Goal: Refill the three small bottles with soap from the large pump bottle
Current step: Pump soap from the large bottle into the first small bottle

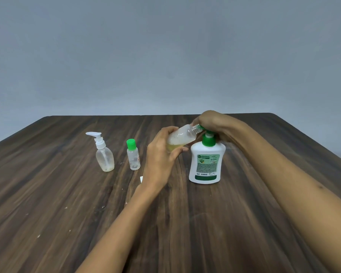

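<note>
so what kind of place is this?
Probably a staged tabletop setup indoors, not a real bathroom: a bare dark wood-grain table against a plain grey wall, with only the large pump bottle and small bottles laid out.

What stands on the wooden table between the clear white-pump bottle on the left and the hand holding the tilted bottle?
In the head view, one small clear bottle with a green cap stands upright between the clear white-pump bottle and the left hand.

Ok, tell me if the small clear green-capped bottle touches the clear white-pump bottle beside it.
Apart. The head view shows bare wooden table between the green-capped bottle and the white-pump bottle.
</note>
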